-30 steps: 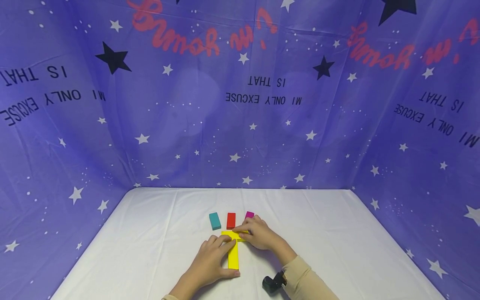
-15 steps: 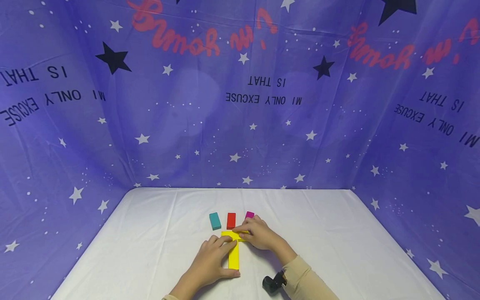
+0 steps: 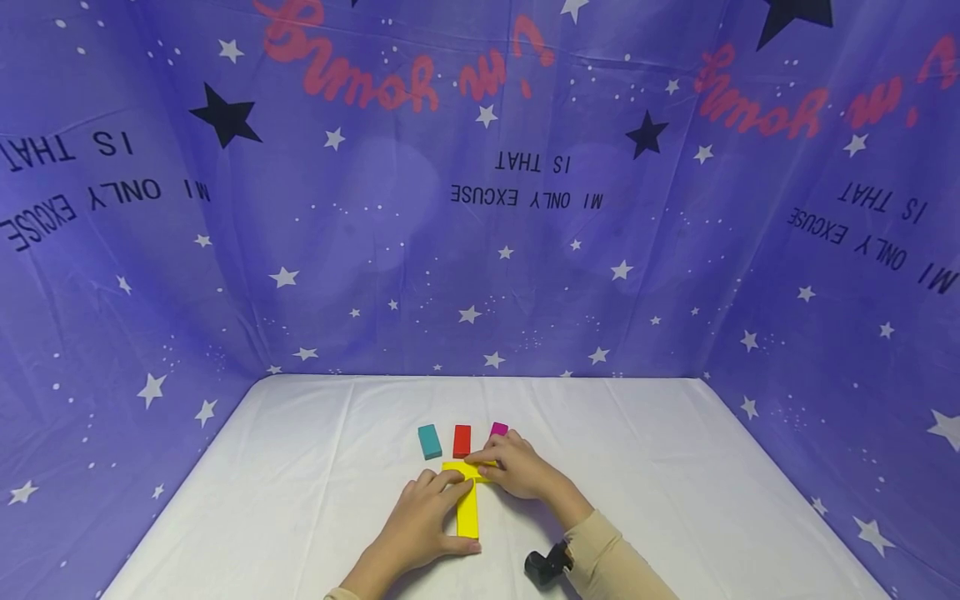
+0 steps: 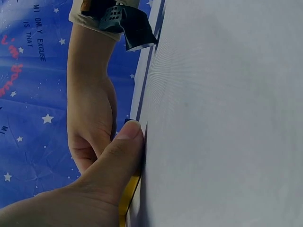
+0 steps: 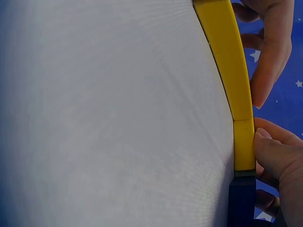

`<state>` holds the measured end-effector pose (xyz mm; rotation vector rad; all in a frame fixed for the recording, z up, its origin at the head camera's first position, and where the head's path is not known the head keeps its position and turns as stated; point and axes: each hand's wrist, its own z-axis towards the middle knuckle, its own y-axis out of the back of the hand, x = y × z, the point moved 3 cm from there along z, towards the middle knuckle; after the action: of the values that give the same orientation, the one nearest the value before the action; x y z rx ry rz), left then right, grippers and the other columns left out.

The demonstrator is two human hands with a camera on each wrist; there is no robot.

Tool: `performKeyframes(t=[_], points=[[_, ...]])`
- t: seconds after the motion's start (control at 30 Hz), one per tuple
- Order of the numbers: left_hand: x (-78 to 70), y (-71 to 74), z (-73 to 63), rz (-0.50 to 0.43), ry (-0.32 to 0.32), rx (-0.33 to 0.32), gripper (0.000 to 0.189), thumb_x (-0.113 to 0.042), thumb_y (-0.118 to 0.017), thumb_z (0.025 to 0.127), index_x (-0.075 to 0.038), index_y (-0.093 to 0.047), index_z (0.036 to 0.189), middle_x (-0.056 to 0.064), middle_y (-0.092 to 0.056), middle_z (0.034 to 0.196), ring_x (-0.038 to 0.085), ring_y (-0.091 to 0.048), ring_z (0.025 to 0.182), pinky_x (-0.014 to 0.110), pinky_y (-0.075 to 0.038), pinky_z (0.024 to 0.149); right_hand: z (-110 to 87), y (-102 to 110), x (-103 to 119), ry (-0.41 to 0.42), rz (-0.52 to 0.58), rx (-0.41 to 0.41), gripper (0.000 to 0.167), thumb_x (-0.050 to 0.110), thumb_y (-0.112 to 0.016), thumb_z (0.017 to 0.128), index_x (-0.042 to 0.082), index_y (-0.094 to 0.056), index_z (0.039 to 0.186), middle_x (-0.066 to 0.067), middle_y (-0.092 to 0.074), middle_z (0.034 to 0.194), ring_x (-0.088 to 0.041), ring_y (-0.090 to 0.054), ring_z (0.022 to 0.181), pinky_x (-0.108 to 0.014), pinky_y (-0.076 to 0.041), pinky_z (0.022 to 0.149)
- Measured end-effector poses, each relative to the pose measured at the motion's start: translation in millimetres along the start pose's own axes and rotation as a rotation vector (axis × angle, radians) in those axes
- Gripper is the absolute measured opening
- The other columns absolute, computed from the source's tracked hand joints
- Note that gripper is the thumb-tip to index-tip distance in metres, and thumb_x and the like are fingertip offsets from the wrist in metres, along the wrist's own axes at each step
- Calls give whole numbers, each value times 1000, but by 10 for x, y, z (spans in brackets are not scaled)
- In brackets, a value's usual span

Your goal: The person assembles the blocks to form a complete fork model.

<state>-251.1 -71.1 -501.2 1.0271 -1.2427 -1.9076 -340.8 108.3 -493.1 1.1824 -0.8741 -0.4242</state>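
Solid yellow covered both the lengthwise block (image 3: 467, 514) and the crosswise block (image 3: 454, 469), set off by three single-coloured neighbours: a teal block (image 3: 430, 442), a bright red block (image 3: 462, 441) and a magenta block (image 3: 498, 429). The tablecloth (image 3: 300, 500) was plain white. The violet-blue backdrop (image 3: 420, 292) carried scattered white stars (image 3: 469, 314), tiny white dots (image 3: 82, 51), black stars (image 3: 227, 115), black capital lettering (image 3: 483, 194) and looping pinkish-red script (image 3: 284, 52). A sleeve (image 3: 611, 554) was plain beige; the device (image 3: 542, 569) beside its cuff was black. From the left wrist, the backdrop appeared a stronger blue.
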Motion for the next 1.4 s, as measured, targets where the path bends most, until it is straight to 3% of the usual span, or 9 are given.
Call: performKeyframes(t=[0.3,0.6,1.07,1.4], points=[[11,-11,-18,-7,-8,-16,89,-79,-66,70,-21,-60,138,-6,-58,137,16,-48,111,36,-43,86,-7,5,9,-6,26,-9,28,25,-64,97,33,-70,122,13,-66,109,-10,-45,102,-37,-39,94],[20,2,-33,-22,8,-24,89,-78,-66,71,-21,-59,138,-5,-57,138,16,-48,111,37,-42,86,-17,26,-8,0,11,-27,23,28,-64,97,27,-71,118,10,-67,111,-10,-43,98,-32,-38,87],[38,5,-39,-55,42,-25,60,-61,-57,92,-21,-61,136,-5,-58,137,15,-48,110,38,-42,87,-61,11,-70,-35,10,-13,25,31,-62,98,28,-70,121,13,-66,112,-8,-43,99,-31,-38,89],[37,12,-39,-39,42,-8,58,-58,-59,92,-23,-59,138,-5,-57,139,15,-48,110,38,-43,87,-89,19,-112,-27,34,18,32,30,-65,96,31,-68,127,14,-62,111,-7,-41,98,-29,-38,86]])
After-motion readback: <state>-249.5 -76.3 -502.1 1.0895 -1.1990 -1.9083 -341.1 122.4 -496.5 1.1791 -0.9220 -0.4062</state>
